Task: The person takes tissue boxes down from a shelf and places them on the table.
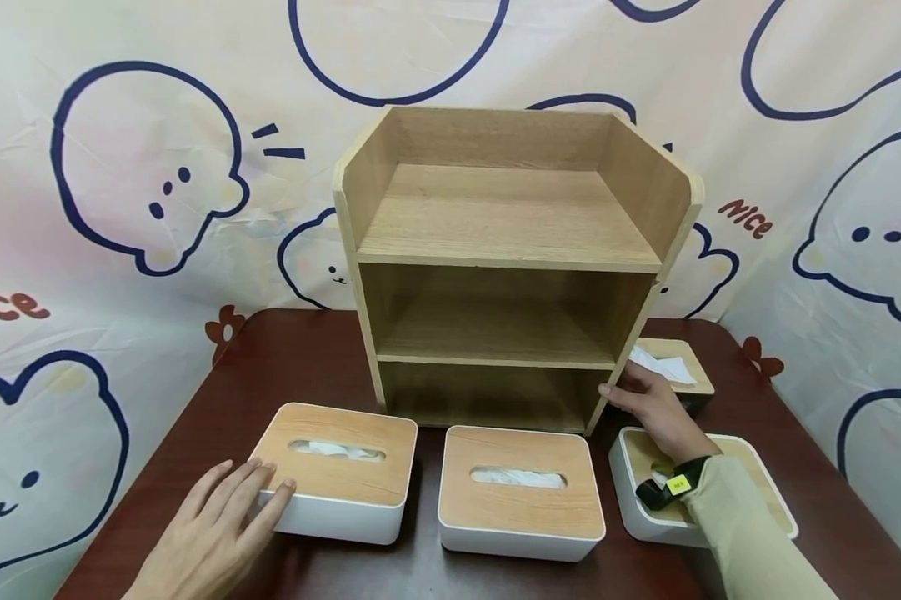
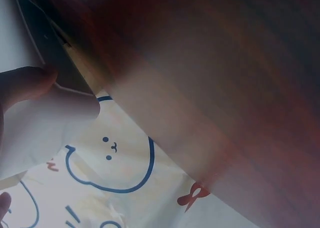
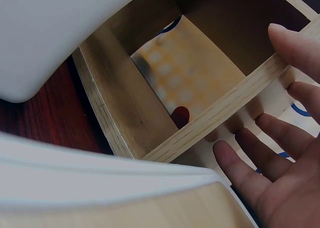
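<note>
At the lower left of the head view, my left hand [image 1: 221, 521] rests its fingers on the near-left corner of a white tissue box [image 1: 345, 479] with a wooden lid. In the left wrist view one digit [image 2: 30, 83] lies against a white surface. My right hand [image 1: 656, 408] grips the lower right side panel of a wooden shelf [image 1: 495, 262]. Its thumb [image 3: 295, 46] is at the panel's front edge, and its fingers lie along the outer face. A second tissue box [image 1: 521, 500] stands in the middle; a third [image 1: 758, 492] sits under the right forearm.
Behind the right hand stands a dark tissue box with a wooden lid [image 1: 683, 354], a white tissue sticking out of it. Everything stands on a dark red-brown table [image 1: 292, 350]. A patterned cloth [image 1: 150, 333] hangs behind and at both sides.
</note>
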`<state>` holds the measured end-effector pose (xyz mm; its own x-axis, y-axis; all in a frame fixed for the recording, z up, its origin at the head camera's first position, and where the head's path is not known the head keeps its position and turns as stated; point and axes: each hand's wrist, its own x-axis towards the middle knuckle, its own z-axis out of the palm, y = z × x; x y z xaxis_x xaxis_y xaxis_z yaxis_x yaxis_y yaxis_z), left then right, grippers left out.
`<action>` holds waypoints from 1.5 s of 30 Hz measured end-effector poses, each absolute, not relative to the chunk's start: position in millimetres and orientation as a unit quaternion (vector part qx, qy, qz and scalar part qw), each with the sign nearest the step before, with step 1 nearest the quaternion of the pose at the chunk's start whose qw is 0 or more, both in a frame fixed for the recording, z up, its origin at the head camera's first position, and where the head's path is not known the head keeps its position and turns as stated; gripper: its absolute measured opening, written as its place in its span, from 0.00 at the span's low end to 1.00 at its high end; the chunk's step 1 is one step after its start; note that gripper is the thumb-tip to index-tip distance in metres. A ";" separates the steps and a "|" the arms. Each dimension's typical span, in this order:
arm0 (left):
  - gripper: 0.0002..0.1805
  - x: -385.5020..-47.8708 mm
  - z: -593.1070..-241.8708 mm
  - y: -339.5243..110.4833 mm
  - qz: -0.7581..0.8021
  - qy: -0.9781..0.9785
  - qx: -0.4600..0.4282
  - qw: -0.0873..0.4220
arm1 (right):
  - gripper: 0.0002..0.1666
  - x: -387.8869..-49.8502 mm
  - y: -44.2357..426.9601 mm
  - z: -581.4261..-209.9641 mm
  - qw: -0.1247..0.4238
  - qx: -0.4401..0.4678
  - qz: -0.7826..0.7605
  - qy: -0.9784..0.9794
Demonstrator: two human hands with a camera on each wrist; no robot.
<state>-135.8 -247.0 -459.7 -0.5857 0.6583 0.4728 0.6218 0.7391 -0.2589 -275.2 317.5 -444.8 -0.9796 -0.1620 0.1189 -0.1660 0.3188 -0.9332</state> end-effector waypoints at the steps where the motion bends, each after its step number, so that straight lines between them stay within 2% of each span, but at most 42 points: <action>1: 0.35 -136.3 -460.1 -247.7 0.032 -0.890 -0.360 0.279 | 0.41 -275.4 317.3 -444.6 0.002 0.102 0.573 -0.813; 9: 0.38 -139.6 -464.1 -250.7 0.037 -0.886 -0.356 0.294 | 0.41 -275.8 316.6 -443.3 0.004 0.107 0.568 -0.816; 17: 0.40 -141.0 -462.2 -251.9 0.038 -0.891 -0.359 0.276 | 0.40 -274.9 316.1 -442.6 -0.001 0.097 0.572 -0.814; 26: 0.40 -140.7 -462.2 -252.0 0.025 -0.886 -0.366 0.284 | 0.38 -273.1 314.3 -440.1 -0.004 0.088 0.571 -0.816; 36: 0.36 -136.9 -460.5 -252.0 0.045 -0.889 -0.372 0.263 | 0.39 -274.2 315.2 -443.2 0.000 0.091 0.572 -0.815; 45: 0.38 -136.5 -464.6 -250.8 0.045 -0.883 -0.365 0.291 | 0.41 -274.8 314.0 -442.3 -0.001 0.092 0.570 -0.817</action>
<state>-136.5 -250.8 -464.6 -0.5645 0.6704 0.4815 0.6182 0.7299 -0.2915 -274.8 314.0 -442.3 -0.9832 -0.1512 0.1022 -0.1480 0.3336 -0.9310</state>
